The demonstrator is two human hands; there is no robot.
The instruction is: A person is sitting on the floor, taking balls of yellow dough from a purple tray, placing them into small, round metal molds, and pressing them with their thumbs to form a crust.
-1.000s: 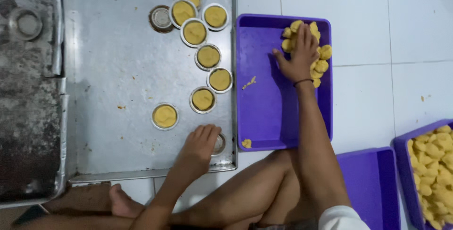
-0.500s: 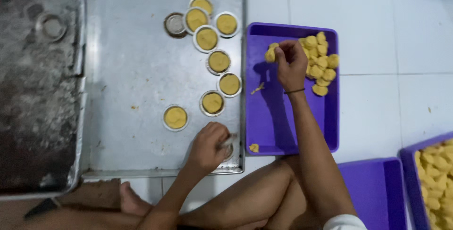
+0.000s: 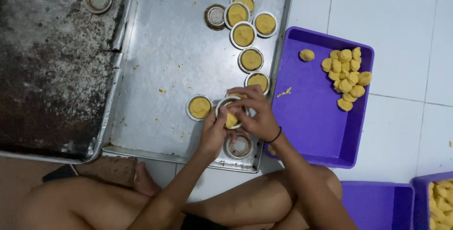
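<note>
Both hands work together over the metal tray (image 3: 155,60). The left hand (image 3: 213,133) holds a small round tin (image 3: 230,113), and the right hand (image 3: 255,114) pushes a yellow dough ball (image 3: 230,120) into it. Next needs flat, even pressing.

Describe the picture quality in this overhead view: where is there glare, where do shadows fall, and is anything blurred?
Head view: light is soft and even; the metal tray shows a pale sheen, not harsh glare. Faint shadows sit beside the dough pieces in the purple tray. The left hand and right hand on the small tin look slightly soft; frame corners bend a little.
</note>
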